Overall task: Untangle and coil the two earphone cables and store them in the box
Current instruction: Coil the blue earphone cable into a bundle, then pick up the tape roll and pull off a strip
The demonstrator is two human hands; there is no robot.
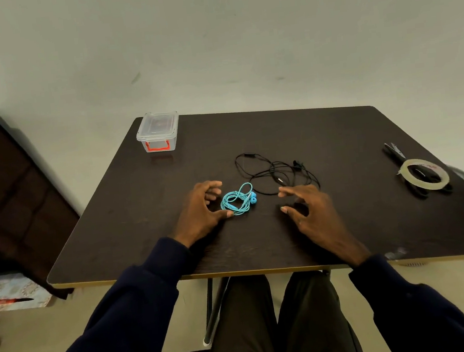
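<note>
Left hand (200,210), fingers (213,184) half-curled, touches the blue coil (238,201); right hand (313,214) hovers spread, empty; best pinch across all loops.

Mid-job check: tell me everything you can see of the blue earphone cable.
The blue earphone cable is a thin turquoise cord gathered into a loose, roughly round bundle, with one loop poking out at the far side. Two rounded blue earbuds sit at its right edge. It lies flat on the dark table, near the front middle. The left hand curves beside its left side, thumb tip touching the near-left edge. The black cable lies just beyond; whether they touch is unclear.
</note>
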